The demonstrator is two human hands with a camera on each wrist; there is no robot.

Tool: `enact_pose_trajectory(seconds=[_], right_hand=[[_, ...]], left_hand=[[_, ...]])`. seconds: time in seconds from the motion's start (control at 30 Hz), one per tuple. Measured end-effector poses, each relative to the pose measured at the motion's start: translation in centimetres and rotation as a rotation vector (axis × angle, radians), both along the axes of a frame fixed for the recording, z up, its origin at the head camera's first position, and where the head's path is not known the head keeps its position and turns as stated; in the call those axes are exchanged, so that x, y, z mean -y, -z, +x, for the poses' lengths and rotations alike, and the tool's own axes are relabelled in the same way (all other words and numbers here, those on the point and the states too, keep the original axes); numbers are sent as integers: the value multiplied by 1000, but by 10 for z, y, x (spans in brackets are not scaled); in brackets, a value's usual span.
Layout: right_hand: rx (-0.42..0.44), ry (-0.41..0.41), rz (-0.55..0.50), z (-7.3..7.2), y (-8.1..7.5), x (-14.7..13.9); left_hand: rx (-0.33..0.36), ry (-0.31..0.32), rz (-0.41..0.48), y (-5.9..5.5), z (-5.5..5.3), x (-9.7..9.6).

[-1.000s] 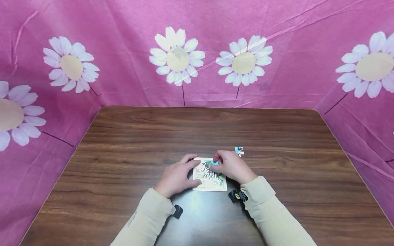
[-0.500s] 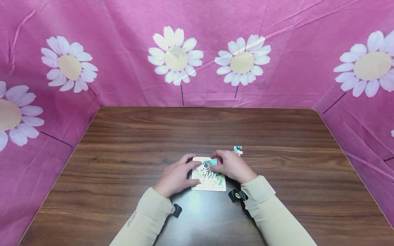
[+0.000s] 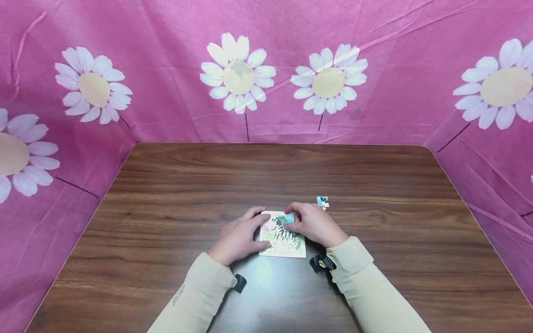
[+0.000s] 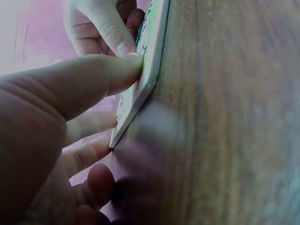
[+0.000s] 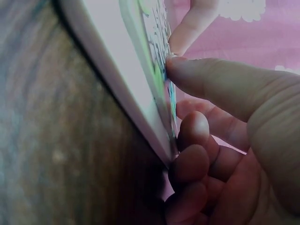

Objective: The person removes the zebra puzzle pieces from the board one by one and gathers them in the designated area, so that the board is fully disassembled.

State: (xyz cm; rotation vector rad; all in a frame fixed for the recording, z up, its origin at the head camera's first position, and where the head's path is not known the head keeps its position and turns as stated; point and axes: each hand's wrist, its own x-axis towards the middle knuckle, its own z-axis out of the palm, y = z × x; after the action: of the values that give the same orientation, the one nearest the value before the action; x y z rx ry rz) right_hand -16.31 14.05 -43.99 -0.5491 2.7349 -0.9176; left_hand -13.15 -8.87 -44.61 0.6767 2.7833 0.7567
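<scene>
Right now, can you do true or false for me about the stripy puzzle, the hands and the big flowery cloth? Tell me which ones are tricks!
1. The left hand has its thumb on the stripy puzzle. True.
2. The loose piece is on the left hand's side of the puzzle. False: it lies on the table near the right hand.
3. The right hand's thumb touches the puzzle. True.
4. The cloth is green. False: it is pink with white flowers.
5. Both sleeves are cream. True.
</scene>
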Motion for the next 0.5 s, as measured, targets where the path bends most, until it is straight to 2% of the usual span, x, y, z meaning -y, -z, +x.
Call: enact_pose_trajectory(seconds=[0.23, 0.5], right_hand=[[8, -5, 13, 1, 1, 0], [-13, 44, -19, 0, 4, 0]], left_hand=[[-13, -3, -3, 1, 1, -1], [-23, -3, 12, 0, 0, -1]])
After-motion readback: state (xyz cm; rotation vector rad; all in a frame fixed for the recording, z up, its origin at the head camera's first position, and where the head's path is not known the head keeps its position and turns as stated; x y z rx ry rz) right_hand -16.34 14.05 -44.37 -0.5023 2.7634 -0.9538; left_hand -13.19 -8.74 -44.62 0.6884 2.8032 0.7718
